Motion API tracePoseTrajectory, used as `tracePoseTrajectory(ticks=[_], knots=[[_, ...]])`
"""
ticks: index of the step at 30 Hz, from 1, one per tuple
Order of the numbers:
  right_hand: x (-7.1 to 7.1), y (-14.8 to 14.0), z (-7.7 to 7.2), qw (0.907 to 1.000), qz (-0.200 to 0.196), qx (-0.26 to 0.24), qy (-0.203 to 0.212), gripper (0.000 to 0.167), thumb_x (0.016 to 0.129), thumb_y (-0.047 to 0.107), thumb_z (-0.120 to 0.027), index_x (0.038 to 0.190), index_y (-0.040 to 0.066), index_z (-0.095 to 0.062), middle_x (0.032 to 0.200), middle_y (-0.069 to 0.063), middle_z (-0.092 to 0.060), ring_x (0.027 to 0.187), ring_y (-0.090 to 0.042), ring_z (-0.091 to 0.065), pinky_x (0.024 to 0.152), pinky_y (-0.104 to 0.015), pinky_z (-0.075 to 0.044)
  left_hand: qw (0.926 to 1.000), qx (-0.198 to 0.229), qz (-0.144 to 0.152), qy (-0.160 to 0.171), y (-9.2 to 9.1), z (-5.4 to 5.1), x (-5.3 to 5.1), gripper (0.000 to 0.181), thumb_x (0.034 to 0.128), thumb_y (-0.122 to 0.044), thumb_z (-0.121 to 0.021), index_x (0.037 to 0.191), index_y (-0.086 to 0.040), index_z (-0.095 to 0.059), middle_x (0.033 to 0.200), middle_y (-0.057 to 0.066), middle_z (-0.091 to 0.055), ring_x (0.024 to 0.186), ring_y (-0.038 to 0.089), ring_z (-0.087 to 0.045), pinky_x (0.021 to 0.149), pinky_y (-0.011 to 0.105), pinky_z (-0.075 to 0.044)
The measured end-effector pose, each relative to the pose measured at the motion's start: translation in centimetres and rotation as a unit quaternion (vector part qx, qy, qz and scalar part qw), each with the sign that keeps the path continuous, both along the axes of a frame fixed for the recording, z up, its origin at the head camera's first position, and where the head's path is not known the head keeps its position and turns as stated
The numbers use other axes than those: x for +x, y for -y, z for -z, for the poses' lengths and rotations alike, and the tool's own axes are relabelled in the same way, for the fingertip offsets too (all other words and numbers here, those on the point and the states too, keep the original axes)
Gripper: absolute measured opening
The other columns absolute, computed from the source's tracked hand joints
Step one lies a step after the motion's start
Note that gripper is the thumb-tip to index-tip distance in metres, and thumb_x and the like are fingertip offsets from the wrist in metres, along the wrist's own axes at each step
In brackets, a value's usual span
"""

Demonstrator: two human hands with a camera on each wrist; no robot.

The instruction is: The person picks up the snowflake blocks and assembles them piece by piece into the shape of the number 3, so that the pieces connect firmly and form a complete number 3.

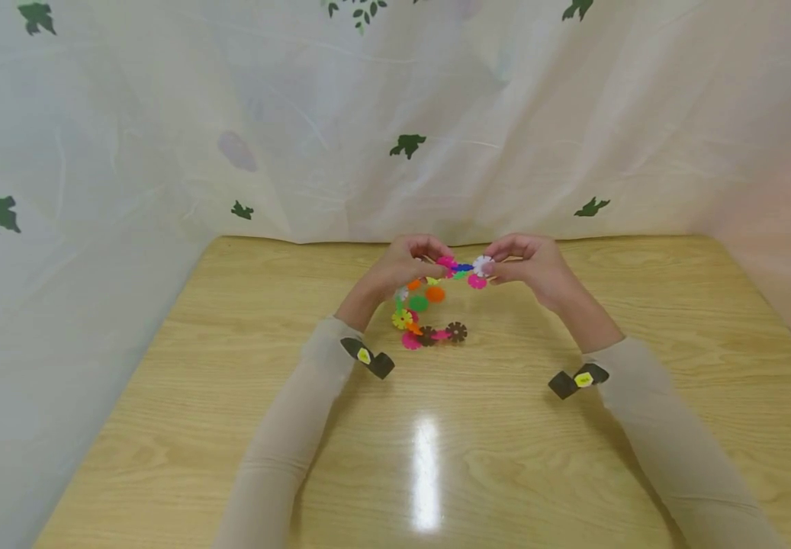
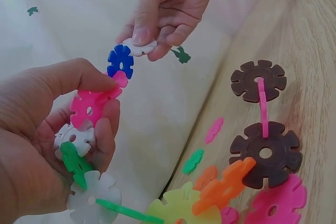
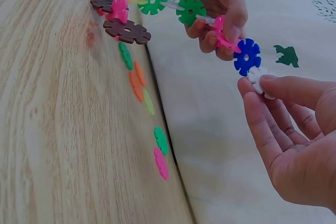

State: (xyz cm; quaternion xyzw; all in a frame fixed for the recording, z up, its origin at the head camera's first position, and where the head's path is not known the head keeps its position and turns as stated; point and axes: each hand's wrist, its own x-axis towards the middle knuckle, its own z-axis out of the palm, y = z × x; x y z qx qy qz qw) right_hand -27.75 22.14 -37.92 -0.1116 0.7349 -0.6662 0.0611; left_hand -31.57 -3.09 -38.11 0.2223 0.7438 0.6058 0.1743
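Apparently, the step in hand is to join one more piece to a chain (image 1: 402,319) of coloured flower-shaped discs, connected by their slots. The left hand (image 2: 58,108) has its fingers bent around the chain close to its upper end, with the thumb lying on a pink disc (image 2: 122,78). Just after this pink disc stands a blue disc (image 3: 247,56). The right hand (image 3: 294,140) pinches a white disc (image 3: 256,80) between thumb and forefinger, and its other fingers are loosely bent with nothing in them. The white disc meets the edge of the blue disc; whether the slots are fully engaged, I cannot tell.

Both hands are raised near the far edge of the bench (image 1: 230,381), around its middle. From the left hand the chain curves down toward the near side and finishes in a brown disc (image 1: 457,332); I cannot say if it touches the bench. Along the far edge lie some loose pieces (image 3: 161,140), green, orange, yellowish and pink.

In my judgement, the next move calls for aligning the slots and pushing the white disc straight in, while the left hand holds the chain firmly close to the joint, so that the other connections do not come apart.
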Motion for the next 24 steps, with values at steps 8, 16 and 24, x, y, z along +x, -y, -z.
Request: tracePoseTrajectory(ticks=[8,16,24], knots=[[0.23,0.29,-0.13,0.9998,0.013,0.015,0.0,0.016,0.089,0.004,-0.077,0.103,-0.001,-0.072,0.087,0.003,-0.07,0.08,-0.013,-0.072,0.077,-0.032,-0.064,0.9999,0.01,0.005,0.002,-0.12,0.07,0.08,0.013,0.0911,-0.002,-0.072,0.104,-0.002,-0.071,0.09,0.003,-0.068,0.082,0.024,-0.06,0.071,0.038,-0.052],[0.2,0.33,-0.06,0.9999,0.015,0.003,0.003,0.015,0.088,0.003,-0.078,0.102,-0.001,-0.073,0.082,0.002,-0.071,0.074,-0.015,-0.073,0.075,-0.029,-0.064,0.9995,0.026,0.009,0.016,-0.26,-0.12,0.22,0.012,0.0911,0.002,-0.07,0.103,0.002,-0.068,0.088,0.004,-0.07,0.085,0.03,-0.066,0.082,0.047,-0.06],[0.09,0.25,0.14,0.9997,0.006,-0.022,-0.004,0.016,0.088,0.001,-0.077,0.102,-0.004,-0.074,0.082,-0.003,-0.074,0.073,-0.018,-0.074,0.074,-0.032,-0.064,0.9988,0.041,0.013,0.023,-0.46,-0.04,0.21,0.013,0.0889,0.005,-0.069,0.101,0.003,-0.068,0.088,0.005,-0.07,0.078,0.018,-0.067,0.078,0.035,-0.062]])
